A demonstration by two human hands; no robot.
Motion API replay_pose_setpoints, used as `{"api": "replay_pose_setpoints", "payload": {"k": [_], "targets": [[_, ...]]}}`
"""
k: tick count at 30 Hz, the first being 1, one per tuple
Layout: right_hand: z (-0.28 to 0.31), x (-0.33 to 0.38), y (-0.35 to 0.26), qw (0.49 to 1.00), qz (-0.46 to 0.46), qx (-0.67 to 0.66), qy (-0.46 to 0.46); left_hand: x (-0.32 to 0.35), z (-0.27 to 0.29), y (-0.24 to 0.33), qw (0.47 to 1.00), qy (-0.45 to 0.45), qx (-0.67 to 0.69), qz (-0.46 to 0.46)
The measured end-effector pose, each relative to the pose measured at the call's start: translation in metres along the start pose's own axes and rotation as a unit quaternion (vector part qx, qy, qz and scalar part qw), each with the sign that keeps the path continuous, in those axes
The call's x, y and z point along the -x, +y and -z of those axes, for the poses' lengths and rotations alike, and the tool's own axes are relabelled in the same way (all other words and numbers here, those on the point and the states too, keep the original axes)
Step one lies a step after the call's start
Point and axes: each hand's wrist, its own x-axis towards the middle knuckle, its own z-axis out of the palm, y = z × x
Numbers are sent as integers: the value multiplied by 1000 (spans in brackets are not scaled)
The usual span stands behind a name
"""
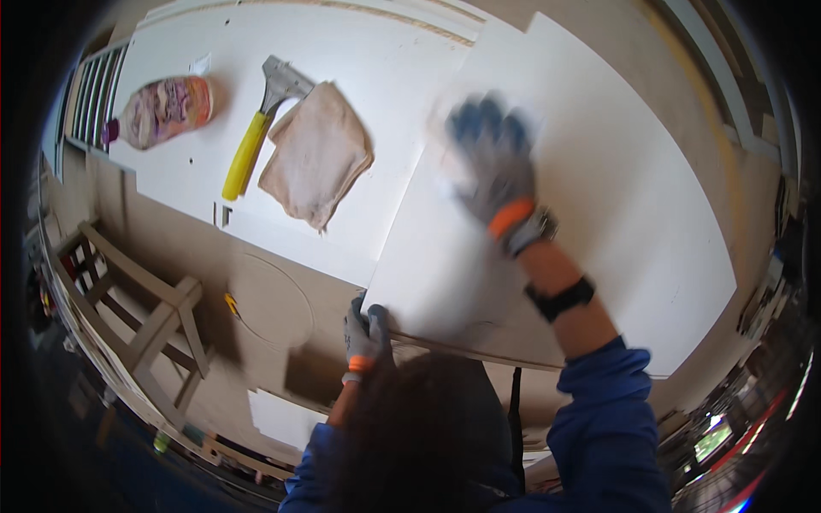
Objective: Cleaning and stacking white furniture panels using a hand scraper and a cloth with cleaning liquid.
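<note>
A large white board lies in front of me, its near left corner overhanging. My left hand, in a grey glove with an orange cuff, grips that corner with fingers closed around the edge. Over the board's upper left part, my right hand is spread flat, palm down, in a grey and blue glove. Motion blurs it. A pale patch, perhaps a cloth, shows beside its fingers, too smeared to name. To the left lie a folded beige cloth and a scraper with a yellow handle, its metal head touching the cloth.
A second white panel lies under the scraper and cloth. On it, a plastic bottle with a purple cap rests on its side. A wooden frame stands at lower left. Near it, a small yellow tool lies on the brown surface.
</note>
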Motion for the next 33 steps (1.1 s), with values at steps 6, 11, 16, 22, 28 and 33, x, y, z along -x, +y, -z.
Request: {"api": "replay_pose_setpoints", "payload": {"k": [6,11,16,22,28,33], "targets": [[11,-39,12,994,-2,102,46,-7,4,0,999,-41,-27,-1],[-6,20,-42,973,192,-101,-78,-7,4,-12,996,-30,6,-81],[23,-86,51,988,52,-43,141,-25,2,-24,966,-71,235,77],[-15,-8,-2,988,142,17,58,-16,-6,-27,998,32,56,0],[20,-64,78,995,49,35,77,-6,-29,52,985,-18,-29,172],[11,-78,59,994,18,-44,94,-32,1,-41,877,-148,362,279]]}}
